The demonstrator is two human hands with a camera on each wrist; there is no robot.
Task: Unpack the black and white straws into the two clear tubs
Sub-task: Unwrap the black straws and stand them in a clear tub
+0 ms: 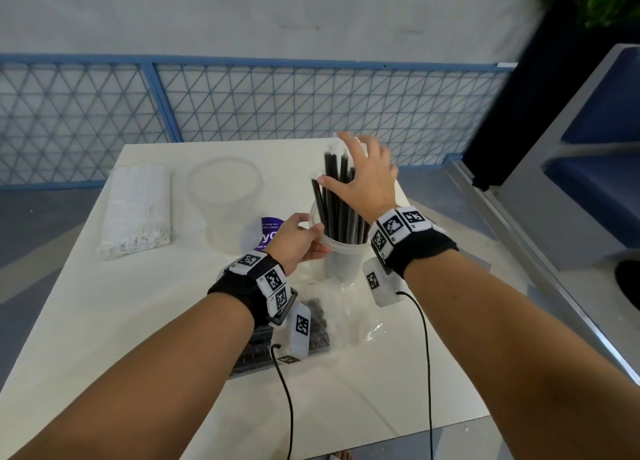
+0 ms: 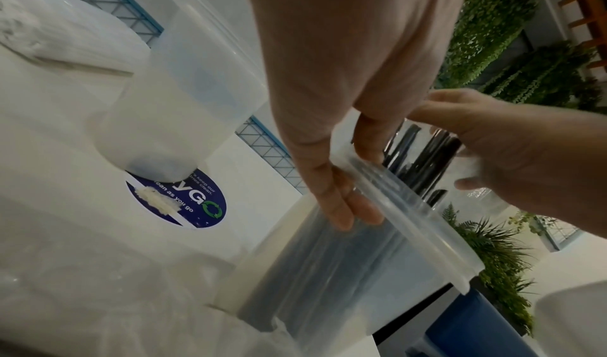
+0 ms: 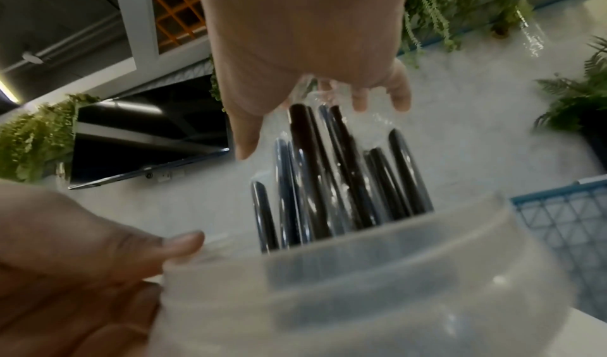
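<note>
A clear tub (image 1: 341, 257) stands at the table's middle right with several black straws (image 1: 334, 200) upright in it, each in a clear wrapper. My left hand (image 1: 313, 232) grips the tub's rim (image 2: 410, 220), thumb inside and fingers outside. My right hand (image 1: 346, 161) hovers at the tops of the black straws (image 3: 308, 181) with fingers spread and the thumb touching them. A second clear tub (image 1: 225, 196) stands empty to the left. The pack of white straws (image 1: 135, 210) lies at the far left, wrapped.
A clear bag with more black straws (image 1: 313, 324) lies near the front, partly under my left wrist. A round purple sticker (image 1: 266, 232) is on the white table (image 1: 138, 338). Blue mesh fencing (image 1: 277, 103) runs behind; a grey bench (image 1: 571, 165) stands right.
</note>
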